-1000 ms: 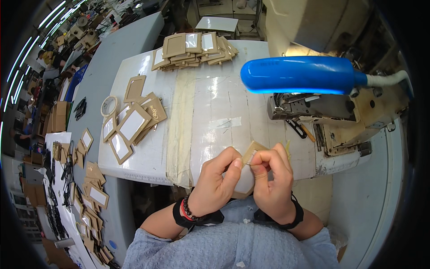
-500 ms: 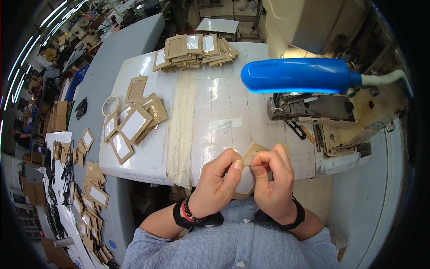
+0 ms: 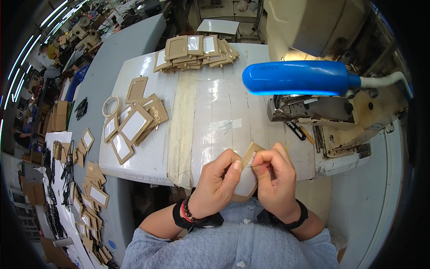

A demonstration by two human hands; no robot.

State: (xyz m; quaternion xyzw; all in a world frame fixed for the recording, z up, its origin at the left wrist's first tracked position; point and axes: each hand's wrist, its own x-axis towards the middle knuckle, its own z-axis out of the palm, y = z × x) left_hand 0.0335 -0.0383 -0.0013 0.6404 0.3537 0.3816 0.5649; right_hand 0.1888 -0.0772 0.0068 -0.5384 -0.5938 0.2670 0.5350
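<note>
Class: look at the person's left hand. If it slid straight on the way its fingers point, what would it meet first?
The left hand points right, so it would first meet the tan frame piece it already pinches, then the right hand just behind.

A sewing workshop: industrial sewing machine point(image 3: 331, 112), stacked tan frames point(image 3: 197, 51).

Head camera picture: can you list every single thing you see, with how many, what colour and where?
Card frame: one, tan with clear window, pinched between both hands.
Frame stack: many, tan, table's far edge.
Frame pile: several, tan, table's left part.
Tape roll: one, pale, beside that pile.
Table: one, white, centre.
Sewing machine: one, beige, right.
Lamp: one, blue, above machine.
Left hand: dark bead bracelet.
Right hand: black wristband.
</note>
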